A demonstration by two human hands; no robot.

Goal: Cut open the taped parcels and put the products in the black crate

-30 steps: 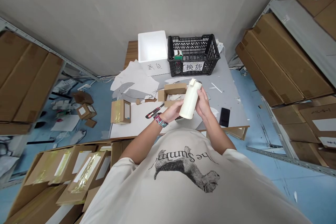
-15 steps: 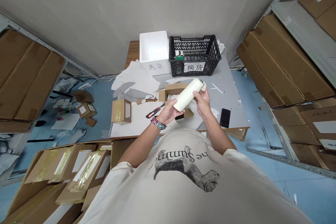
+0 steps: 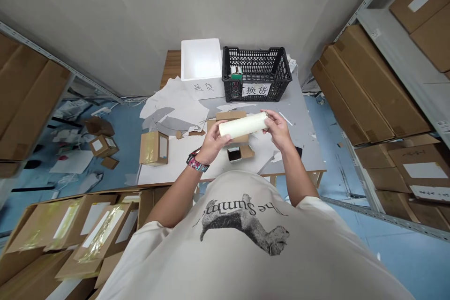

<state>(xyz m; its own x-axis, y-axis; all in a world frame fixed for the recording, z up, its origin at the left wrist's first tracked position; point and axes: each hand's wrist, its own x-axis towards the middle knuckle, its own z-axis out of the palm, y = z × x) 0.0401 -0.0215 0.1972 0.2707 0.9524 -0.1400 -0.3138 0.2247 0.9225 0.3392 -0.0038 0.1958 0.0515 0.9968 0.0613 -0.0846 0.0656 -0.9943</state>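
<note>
A cream-coloured bottle (image 3: 243,125) lies nearly level between my hands, above the table. My left hand (image 3: 213,142) is closed round its left end. At the right end, my right hand (image 3: 277,130) grips it, with the fingers covering most of the cap. Below and behind the bottle is an opened cardboard box (image 3: 231,115), partly hidden by it. A small open box with a dark inside (image 3: 234,153) sits just beneath, on white paper.
Behind stand a white foam box (image 3: 208,89) and a black crate (image 3: 258,91) holding a small green box. A taped carton (image 3: 154,148) is at the table's left. My right forearm partly hides a phone (image 3: 298,151). Shelves of cartons flank both sides.
The bottle has turned from a steep slant to nearly level. My left hand has moved left and up with its end, and my right hand has shifted slightly right. The view has shifted a little.
</note>
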